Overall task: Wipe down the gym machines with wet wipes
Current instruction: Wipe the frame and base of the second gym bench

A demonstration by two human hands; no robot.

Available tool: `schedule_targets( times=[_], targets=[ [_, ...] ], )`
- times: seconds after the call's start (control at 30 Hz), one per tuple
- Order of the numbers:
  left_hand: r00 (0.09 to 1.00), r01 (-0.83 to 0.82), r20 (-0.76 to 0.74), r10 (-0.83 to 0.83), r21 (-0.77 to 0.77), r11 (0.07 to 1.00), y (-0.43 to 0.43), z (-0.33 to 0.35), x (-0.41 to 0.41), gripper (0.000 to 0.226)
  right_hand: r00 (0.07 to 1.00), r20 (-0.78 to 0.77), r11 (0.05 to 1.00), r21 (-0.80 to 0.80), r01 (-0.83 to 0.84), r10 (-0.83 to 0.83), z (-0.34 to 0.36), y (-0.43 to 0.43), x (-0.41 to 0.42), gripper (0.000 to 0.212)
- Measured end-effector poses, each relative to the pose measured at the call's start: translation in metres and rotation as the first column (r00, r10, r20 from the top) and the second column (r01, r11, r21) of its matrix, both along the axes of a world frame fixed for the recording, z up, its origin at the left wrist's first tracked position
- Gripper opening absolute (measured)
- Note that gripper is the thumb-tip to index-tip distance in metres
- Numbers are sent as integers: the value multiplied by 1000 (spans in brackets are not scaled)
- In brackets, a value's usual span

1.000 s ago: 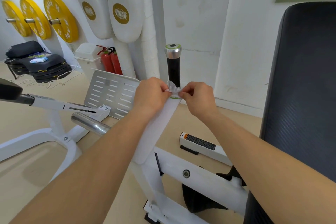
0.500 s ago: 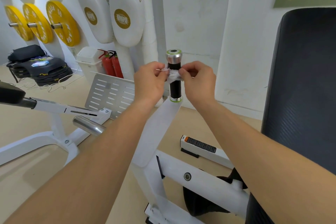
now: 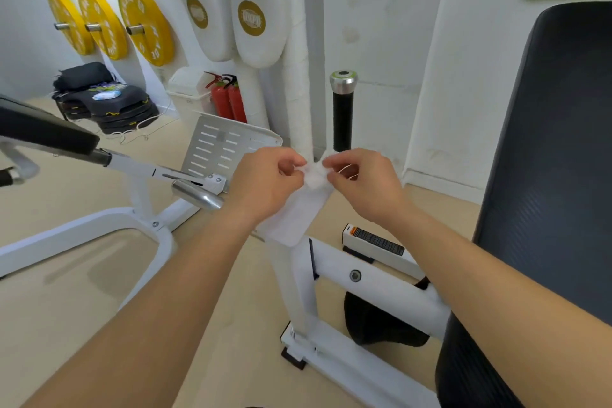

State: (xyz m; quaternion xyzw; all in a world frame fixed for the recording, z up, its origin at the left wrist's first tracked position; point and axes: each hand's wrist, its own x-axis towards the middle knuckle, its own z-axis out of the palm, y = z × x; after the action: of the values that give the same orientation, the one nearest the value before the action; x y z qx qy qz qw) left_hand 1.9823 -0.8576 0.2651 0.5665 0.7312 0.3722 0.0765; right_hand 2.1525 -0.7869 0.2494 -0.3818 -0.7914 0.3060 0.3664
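Note:
A small crumpled white wet wipe (image 3: pixel 314 175) is pinched between my left hand (image 3: pixel 265 182) and my right hand (image 3: pixel 361 180). Both hands hover over the top of the white lever arm (image 3: pixel 293 219) of the gym machine, just below its upright black handle (image 3: pixel 342 119) with a silver cap. The wipe covers the base of the handle. The machine's white frame (image 3: pixel 374 281) runs down to the floor, and its black padded backrest (image 3: pixel 556 159) fills the right side.
A second white machine frame (image 3: pixel 82 228) with a chrome peg (image 3: pixel 195 195) and a perforated metal footplate (image 3: pixel 225 146) stands at left. Yellow weight plates (image 3: pixel 145 23), boxing pads (image 3: pixel 258 10), fire extinguishers (image 3: pixel 228 99) and stacked black mats (image 3: pixel 109 106) line the far wall.
Both hands with the wipe rose up the black handle half a second ago and have now come back down to its base on the lever arm.

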Motion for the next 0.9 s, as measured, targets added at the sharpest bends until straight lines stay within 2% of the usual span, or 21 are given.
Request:
schedule_targets(
  times=[0.1,0.17,0.23,0.3,0.4,0.47,0.53,0.7,0.8,0.9],
  targets=[
    [996,-19,-87,15,-44,999,-44,-26,-6,20,971,217,984,117,-132,105,-14,-29,-2,17],
    [992,-4,-126,3,-6,1000,-67,-44,-9,21,953,293,959,236,-154,80,-26,-46,-5,15],
    [973,-13,-231,30,76,997,-84,-57,-8,28,945,325,916,368,-162,37,-35,-59,-6,17],
    [943,-33,-323,79,145,989,-97,-64,-2,38,933,352,891,394,-224,79,-40,-69,-3,29],
    [912,21,-407,59,189,982,-104,-69,3,41,836,542,831,422,-362,89,-48,-80,8,52],
    [904,68,-426,-20,99,993,-99,-66,-3,48,756,655,812,431,-394,20,-50,-77,15,60],
    [898,124,-419,-137,-57,991,-84,-55,-11,60,699,715,839,385,-385,-8,-45,-65,19,70],
    [812,190,-498,-303,-265,945,-21,-29,-21,42,636,772,899,267,-348,17,-29,-15,12,89],
    [788,173,-504,-355,-372,912,21,-21,-26,44,626,780,911,267,-314,-12,-23,15,4,90],
    [780,170,-502,-374,-405,899,48,-19,-30,46,627,778,923,267,-278,-37,-23,32,1,79]
  ],
)
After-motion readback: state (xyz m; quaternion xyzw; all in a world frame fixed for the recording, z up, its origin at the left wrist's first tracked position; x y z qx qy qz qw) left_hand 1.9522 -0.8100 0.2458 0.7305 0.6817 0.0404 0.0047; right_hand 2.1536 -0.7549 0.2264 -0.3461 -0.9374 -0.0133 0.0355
